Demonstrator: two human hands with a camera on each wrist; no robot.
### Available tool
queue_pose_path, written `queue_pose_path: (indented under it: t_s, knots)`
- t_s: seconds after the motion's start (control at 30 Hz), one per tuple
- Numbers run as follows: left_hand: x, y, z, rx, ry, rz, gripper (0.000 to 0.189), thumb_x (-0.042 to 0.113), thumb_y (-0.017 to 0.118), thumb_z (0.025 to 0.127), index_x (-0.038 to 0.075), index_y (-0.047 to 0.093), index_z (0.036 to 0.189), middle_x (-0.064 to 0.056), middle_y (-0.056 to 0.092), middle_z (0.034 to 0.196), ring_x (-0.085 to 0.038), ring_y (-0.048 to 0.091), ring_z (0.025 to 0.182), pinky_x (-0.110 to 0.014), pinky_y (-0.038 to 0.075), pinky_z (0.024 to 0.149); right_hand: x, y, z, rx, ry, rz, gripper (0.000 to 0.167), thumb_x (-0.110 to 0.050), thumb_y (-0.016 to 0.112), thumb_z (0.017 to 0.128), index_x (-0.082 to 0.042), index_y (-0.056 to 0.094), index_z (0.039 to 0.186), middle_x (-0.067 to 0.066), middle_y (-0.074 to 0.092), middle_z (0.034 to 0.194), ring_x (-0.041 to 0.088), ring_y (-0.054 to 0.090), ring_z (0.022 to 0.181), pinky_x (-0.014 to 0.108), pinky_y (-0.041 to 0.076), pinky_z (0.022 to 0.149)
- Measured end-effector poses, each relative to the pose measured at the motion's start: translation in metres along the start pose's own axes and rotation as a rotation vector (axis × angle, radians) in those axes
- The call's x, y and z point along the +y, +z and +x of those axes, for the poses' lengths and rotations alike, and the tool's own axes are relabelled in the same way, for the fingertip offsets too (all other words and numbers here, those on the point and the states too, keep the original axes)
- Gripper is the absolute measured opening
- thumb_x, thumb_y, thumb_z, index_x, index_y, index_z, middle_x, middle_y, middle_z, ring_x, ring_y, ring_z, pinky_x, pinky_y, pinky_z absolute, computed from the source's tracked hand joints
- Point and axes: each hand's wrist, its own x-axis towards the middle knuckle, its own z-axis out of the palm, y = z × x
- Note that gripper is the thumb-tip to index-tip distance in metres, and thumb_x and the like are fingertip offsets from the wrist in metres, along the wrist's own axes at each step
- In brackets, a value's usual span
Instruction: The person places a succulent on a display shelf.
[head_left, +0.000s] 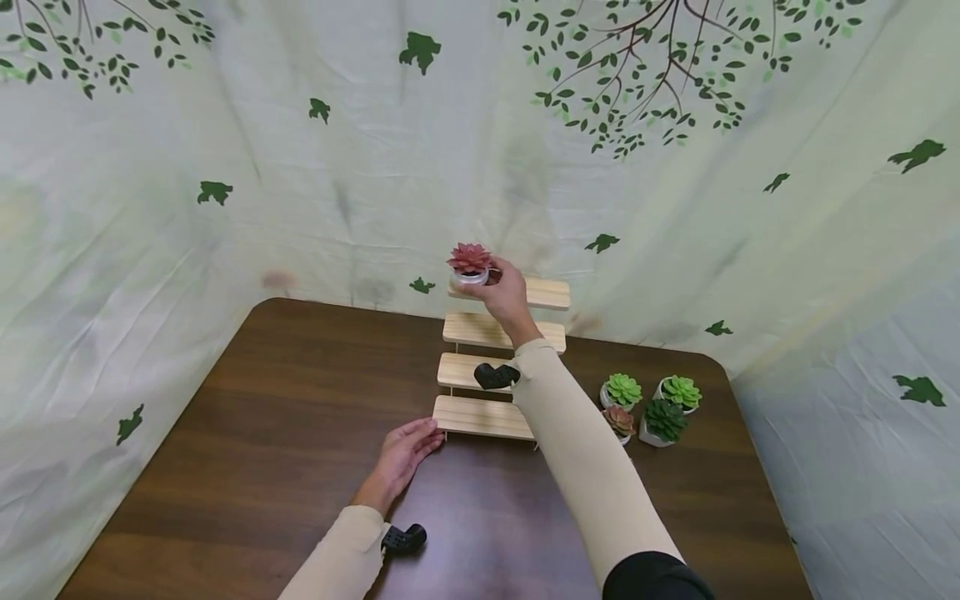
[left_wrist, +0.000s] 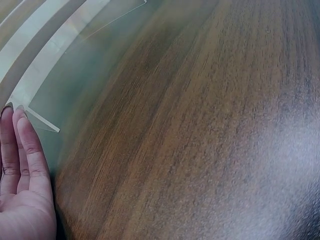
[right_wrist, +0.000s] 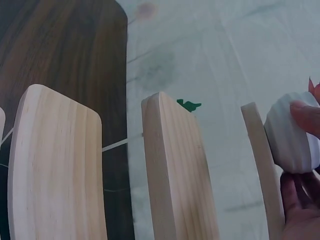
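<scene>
My right hand (head_left: pixel 506 296) grips a small white pot (head_left: pixel 470 277) holding a red artificial succulent (head_left: pixel 469 257). The pot is at the left part of the top step (head_left: pixel 547 293) of a four-step wooden stand. In the right wrist view the ribbed pot (right_wrist: pixel 290 137) touches that plank (right_wrist: pixel 262 165), with fingers around it. Down at the left end of the bottom step (head_left: pixel 483 417), my left hand (head_left: pixel 405 458) touches the stand. Its fingers (left_wrist: pixel 35 145) look straight in the left wrist view, against the clear side support (left_wrist: pixel 42 119); the thumb is hidden there.
Several potted succulents stand grouped right of the stand: light green ones (head_left: pixel 622 389) (head_left: pixel 681 392), a dark green one (head_left: pixel 664 421) and a reddish one (head_left: pixel 618 421). A leaf-printed cloth (head_left: pixel 360 208) hangs behind the brown wooden table (head_left: pixel 300 417).
</scene>
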Motion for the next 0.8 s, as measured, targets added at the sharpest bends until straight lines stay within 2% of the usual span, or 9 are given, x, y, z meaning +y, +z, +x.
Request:
queue_pose_path:
  t_s: [0.13,0.23,0.33,0.5,0.67,0.8]
  knots:
    - [-0.001,0.001,0.0,0.006,-0.011,-0.003,0.011,-0.002,0.056,0.094,0.001,0.066,0.092,-0.005,0.07,0.083,-0.016,0.068,0.078,-0.027,0.058,0.077,0.0,0.001,-0.001,0.005,0.008,-0.007,0.064,-0.006,0.081,0.077,-0.003,0.053,0.134,0.015,0.061,0.125,0.022,0.059,0.114,0.029,0.052,0.092]
    - [-0.002,0.001,0.0,-0.006,0.005,0.006,0.011,-0.002,0.056,0.095,0.0,0.066,0.094,-0.005,0.07,0.084,-0.015,0.068,0.079,-0.026,0.058,0.078,-0.001,0.001,-0.002,0.008,0.007,-0.009,0.066,-0.007,0.082,0.077,-0.003,0.051,0.135,0.014,0.059,0.128,0.022,0.056,0.118,0.029,0.05,0.096]
    - [-0.002,0.0,0.0,-0.002,0.006,-0.004,0.011,-0.003,0.056,0.094,0.0,0.067,0.093,-0.005,0.07,0.083,-0.015,0.068,0.078,-0.026,0.058,0.077,-0.003,-0.002,-0.005,0.009,0.028,0.005,0.072,-0.008,0.081,0.077,-0.003,0.046,0.14,0.014,0.055,0.133,0.023,0.052,0.124,0.029,0.047,0.1]
    - [-0.003,0.001,0.0,-0.004,0.009,-0.005,0.011,-0.003,0.056,0.094,0.0,0.066,0.094,-0.005,0.07,0.083,-0.015,0.068,0.077,-0.026,0.058,0.076,-0.006,-0.012,-0.015,0.017,0.074,0.019,0.083,-0.014,0.08,0.08,-0.003,0.033,0.147,0.014,0.043,0.146,0.025,0.042,0.133,0.032,0.04,0.108]
    - [-0.004,-0.001,0.002,0.004,-0.002,-0.019,0.014,-0.003,0.055,0.095,0.003,0.068,0.09,-0.005,0.07,0.082,-0.016,0.068,0.077,-0.026,0.058,0.076,-0.007,-0.026,-0.029,0.012,0.072,0.055,0.081,-0.014,0.076,0.083,-0.001,0.03,0.148,0.016,0.036,0.15,0.027,0.037,0.136,0.033,0.037,0.11]
    - [-0.003,0.0,0.003,-0.011,-0.009,-0.021,0.018,-0.003,0.055,0.095,0.006,0.068,0.087,-0.004,0.07,0.081,-0.015,0.068,0.077,-0.025,0.058,0.077,-0.007,-0.04,-0.042,0.044,0.049,0.096,0.077,-0.01,0.075,0.084,0.001,0.031,0.147,0.018,0.036,0.149,0.027,0.037,0.136,0.032,0.035,0.112]
